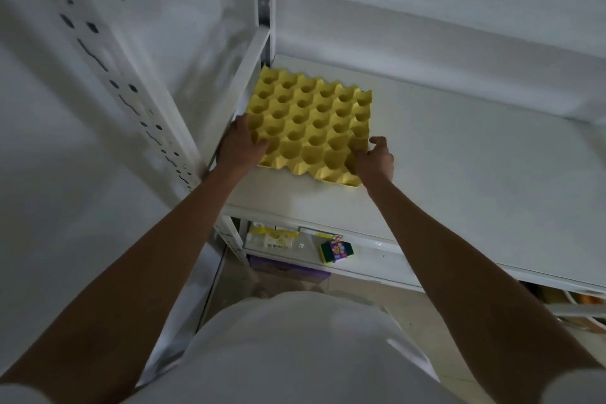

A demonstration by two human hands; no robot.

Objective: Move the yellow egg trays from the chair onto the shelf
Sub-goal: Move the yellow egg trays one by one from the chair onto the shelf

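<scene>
One yellow egg tray [310, 126] is seen in the head view, lying on the white shelf [459, 174] near its left post. It is judged light, thin and easily bent, so the two near corners are best taken. The left hand [241, 146] and right hand [373, 162] are half closed, each gripping one corner.

Dim, soft light; wide-angle bending, blurred edges.

egg tray [308, 121] on shelf [459, 167], far left
</scene>
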